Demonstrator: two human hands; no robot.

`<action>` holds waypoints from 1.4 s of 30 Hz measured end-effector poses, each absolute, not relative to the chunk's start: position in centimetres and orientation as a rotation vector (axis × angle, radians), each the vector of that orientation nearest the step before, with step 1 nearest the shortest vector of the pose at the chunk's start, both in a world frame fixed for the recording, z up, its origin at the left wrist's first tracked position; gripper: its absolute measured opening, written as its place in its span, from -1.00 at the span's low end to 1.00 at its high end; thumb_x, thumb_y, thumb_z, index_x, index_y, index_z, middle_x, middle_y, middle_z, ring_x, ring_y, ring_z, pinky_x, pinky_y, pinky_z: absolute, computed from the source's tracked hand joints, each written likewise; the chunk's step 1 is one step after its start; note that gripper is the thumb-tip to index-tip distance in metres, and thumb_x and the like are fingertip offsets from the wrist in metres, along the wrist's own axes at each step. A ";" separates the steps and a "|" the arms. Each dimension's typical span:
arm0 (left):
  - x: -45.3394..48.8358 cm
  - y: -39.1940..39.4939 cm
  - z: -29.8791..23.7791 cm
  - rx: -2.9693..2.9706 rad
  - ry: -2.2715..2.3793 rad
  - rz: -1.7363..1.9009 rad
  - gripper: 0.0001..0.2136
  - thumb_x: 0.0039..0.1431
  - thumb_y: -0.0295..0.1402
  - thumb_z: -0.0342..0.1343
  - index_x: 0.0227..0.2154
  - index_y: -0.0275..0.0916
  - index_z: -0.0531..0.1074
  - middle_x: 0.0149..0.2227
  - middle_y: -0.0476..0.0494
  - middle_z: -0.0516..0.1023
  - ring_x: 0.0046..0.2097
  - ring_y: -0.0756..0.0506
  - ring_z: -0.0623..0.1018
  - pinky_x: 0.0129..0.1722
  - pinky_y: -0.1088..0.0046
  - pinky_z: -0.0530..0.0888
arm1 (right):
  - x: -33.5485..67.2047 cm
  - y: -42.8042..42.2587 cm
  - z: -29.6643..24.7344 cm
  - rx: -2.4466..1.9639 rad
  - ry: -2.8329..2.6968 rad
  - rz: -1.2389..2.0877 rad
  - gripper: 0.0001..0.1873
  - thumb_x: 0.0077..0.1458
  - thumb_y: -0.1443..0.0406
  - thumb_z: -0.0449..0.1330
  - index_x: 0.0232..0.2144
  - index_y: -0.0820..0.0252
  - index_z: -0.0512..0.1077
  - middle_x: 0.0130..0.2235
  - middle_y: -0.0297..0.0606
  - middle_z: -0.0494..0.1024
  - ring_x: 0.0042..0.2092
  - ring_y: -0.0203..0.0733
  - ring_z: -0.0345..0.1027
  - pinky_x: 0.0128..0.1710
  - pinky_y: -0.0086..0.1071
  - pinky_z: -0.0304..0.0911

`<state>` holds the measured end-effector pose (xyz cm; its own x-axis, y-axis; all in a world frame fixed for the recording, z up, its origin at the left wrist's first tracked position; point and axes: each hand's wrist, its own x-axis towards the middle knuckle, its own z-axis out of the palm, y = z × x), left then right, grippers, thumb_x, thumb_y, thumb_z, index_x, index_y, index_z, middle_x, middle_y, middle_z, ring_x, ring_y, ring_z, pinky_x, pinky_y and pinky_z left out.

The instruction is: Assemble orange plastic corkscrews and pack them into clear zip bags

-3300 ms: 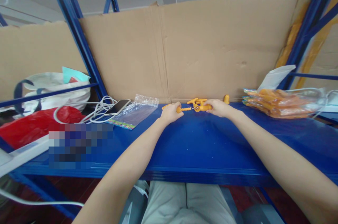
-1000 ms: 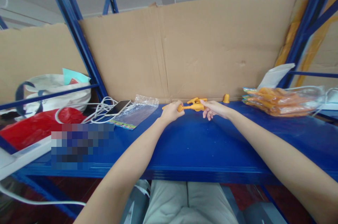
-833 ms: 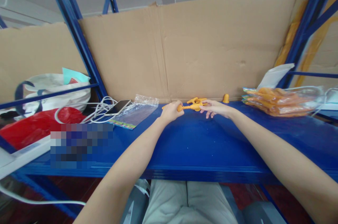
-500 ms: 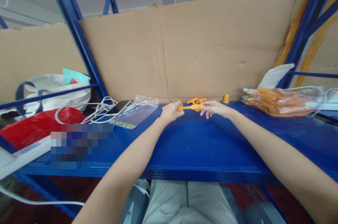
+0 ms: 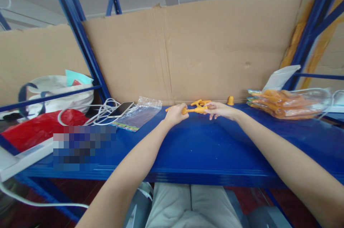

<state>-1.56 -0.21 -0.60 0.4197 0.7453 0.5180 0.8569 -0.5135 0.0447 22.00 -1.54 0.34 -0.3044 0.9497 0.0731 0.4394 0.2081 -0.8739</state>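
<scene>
Both hands hold a long orange plastic part (image 5: 199, 110) just above the far side of the blue table (image 5: 196, 145). It has a thin, ribbed stem and a wider right end. My left hand (image 5: 175, 114) is wrapped round its left portion, with a tip poking out on the far left. At the right end my right hand (image 5: 221, 110) pinches it between thumb and fingertips, the other fingers curled loosely below. Close behind lie more branching orange pieces (image 5: 206, 102). A small orange cup-shaped piece (image 5: 230, 100) stands by the cardboard, right of them.
Stacked clear bags of orange parts (image 5: 285, 104) lie at the right. On the left are an open clear plastic bag (image 5: 137, 116), a phone (image 5: 122, 109), white cables (image 5: 103, 113), a red bag (image 5: 43, 131) and a white power strip (image 5: 29, 158). A cardboard wall (image 5: 215, 48) closes the back.
The hands and the orange part between them have barely moved; the whole view shifts slightly. A little more of the part's right end and the pieces behind shows now.
</scene>
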 end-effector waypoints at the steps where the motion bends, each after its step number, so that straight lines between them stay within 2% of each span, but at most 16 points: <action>1: -1.5 -0.2 -0.6 -2.448 -1.403 -0.720 -0.75 0.03 -0.36 0.06 -0.18 -0.19 0.41 -0.25 -0.08 0.57 -0.18 -0.13 0.55 -0.25 0.47 0.41 | 21.9 -1.6 0.3 -1.278 -1.858 1.028 -0.61 0.01 0.06 0.26 -0.22 0.22 0.41 -0.25 -0.17 0.58 -0.51 -0.41 0.37 -0.56 -0.54 0.18; 3: -1.5 -0.3 -0.7 -2.452 -1.392 -0.732 -0.75 0.03 -0.36 0.06 -0.18 -0.20 0.41 -0.25 -0.08 0.57 -0.18 -0.13 0.55 -0.25 0.46 0.41 | 21.7 -1.6 0.3 -1.296 -1.843 1.057 -0.58 0.10 0.00 0.14 -0.38 0.29 0.42 -0.38 -0.15 0.57 -0.55 -0.40 0.33 -0.57 -0.52 0.17; 5: -1.4 -0.4 -0.7 -2.457 -1.382 -0.745 -0.74 0.02 -0.37 0.07 -0.18 -0.20 0.41 -0.25 -0.07 0.57 -0.18 -0.13 0.55 -0.25 0.46 0.41 | 21.3 -1.6 0.2 -1.356 -1.804 1.082 -0.41 0.19 -0.07 -0.06 -0.53 0.30 0.39 -0.55 -0.16 0.50 -0.61 -0.38 0.29 -0.61 -0.50 0.13; 7: -1.4 -0.4 -0.7 -2.458 -1.381 -0.750 -0.75 0.02 -0.37 0.07 -0.18 -0.19 0.41 -0.24 -0.07 0.57 -0.18 -0.12 0.55 -0.25 0.47 0.41 | 20.9 -1.6 0.2 -1.427 -1.766 1.075 -0.32 0.20 -0.11 -0.18 -0.60 0.28 0.35 -0.67 -0.20 0.41 -0.66 -0.38 0.25 -0.66 -0.50 0.07; 11: -1.3 -0.4 -0.6 -2.462 -1.392 -0.737 -0.75 0.02 -0.36 0.07 -0.19 -0.19 0.41 -0.24 -0.06 0.57 -0.18 -0.12 0.55 -0.24 0.47 0.41 | 20.7 -1.5 0.2 -1.489 -1.748 1.056 -0.31 0.19 -0.13 -0.20 -0.61 0.27 0.33 -0.71 -0.25 0.35 -0.68 -0.38 0.23 -0.70 -0.52 0.02; 14: -1.3 -0.5 -0.5 -2.461 -1.412 -0.730 -0.75 0.02 -0.35 0.07 -0.19 -0.19 0.42 -0.25 -0.07 0.57 -0.18 -0.12 0.55 -0.25 0.46 0.41 | 20.8 -1.5 0.3 -1.496 -1.753 1.085 -0.27 0.18 -0.15 -0.25 -0.55 0.29 0.37 -0.66 -0.21 0.40 -0.67 -0.38 0.24 -0.71 -0.52 0.00; 16: -1.3 -0.5 -0.4 -2.462 -1.432 -0.723 -0.74 0.03 -0.34 0.07 -0.18 -0.19 0.42 -0.26 -0.07 0.57 -0.18 -0.13 0.55 -0.25 0.46 0.41 | 20.8 -1.6 0.4 -1.470 -1.749 1.121 -0.31 0.18 -0.15 -0.22 -0.44 0.30 0.40 -0.58 -0.18 0.47 -0.65 -0.38 0.27 -0.71 -0.53 0.03; 19: -1.3 -0.5 -0.3 -2.466 -1.452 -0.713 -0.74 0.03 -0.34 0.07 -0.17 -0.19 0.42 -0.28 -0.08 0.57 -0.19 -0.13 0.55 -0.27 0.46 0.41 | 20.8 -1.9 0.5 -1.393 -1.745 1.149 -0.54 0.18 -0.04 0.00 -0.28 0.25 0.39 -0.41 -0.19 0.55 -0.58 -0.39 0.33 -0.65 -0.55 0.12; 22: -1.3 -0.4 -0.4 -2.463 -1.459 -0.719 -0.74 0.03 -0.35 0.07 -0.17 -0.19 0.43 -0.28 -0.08 0.57 -0.19 -0.12 0.55 -0.27 0.47 0.41 | 20.9 -2.1 0.5 -1.339 -1.754 1.149 -0.67 0.13 0.08 0.15 -0.24 0.23 0.38 -0.32 -0.20 0.56 -0.52 -0.40 0.37 -0.59 -0.57 0.18; 33: -1.5 0.2 -0.9 -2.473 -1.369 -0.794 -0.79 0.05 -0.35 0.07 -0.20 -0.19 0.40 -0.26 -0.08 0.56 -0.19 -0.13 0.55 -0.25 0.44 0.43 | 21.4 -1.4 0.0 -1.261 -1.781 1.108 -0.61 0.03 0.03 0.23 -0.27 0.24 0.44 -0.35 -0.18 0.56 -0.49 -0.38 0.37 -0.57 -0.57 0.21; 39: -1.6 0.5 -1.3 -2.509 -1.377 -0.899 -0.64 0.18 -0.30 0.00 0.05 -0.19 0.22 -0.13 -0.13 0.53 -0.18 -0.09 0.55 -0.18 0.39 0.45 | 21.2 -0.9 0.0 -1.264 -1.710 0.882 -0.66 0.05 0.10 0.22 -0.25 0.27 0.43 -0.35 -0.16 0.57 -0.55 -0.41 0.33 -0.61 -0.56 0.15; 42: -1.8 0.7 -1.3 -2.526 -1.425 -0.895 -0.57 0.22 -0.30 -0.05 0.14 -0.22 0.12 -0.04 -0.18 0.49 -0.12 -0.10 0.54 -0.13 0.36 0.46 | 21.3 -0.3 -0.2 -1.333 -1.693 0.629 -0.65 0.05 0.12 0.22 -0.20 0.27 0.41 -0.31 -0.14 0.57 -0.53 -0.34 0.35 -0.55 -0.47 0.22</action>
<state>-1.83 0.69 -1.33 0.3871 0.7478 0.5395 0.8105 -0.5549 0.1876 21.34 -0.27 -0.24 -0.0512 0.9465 0.3188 0.5085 0.2994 -0.8073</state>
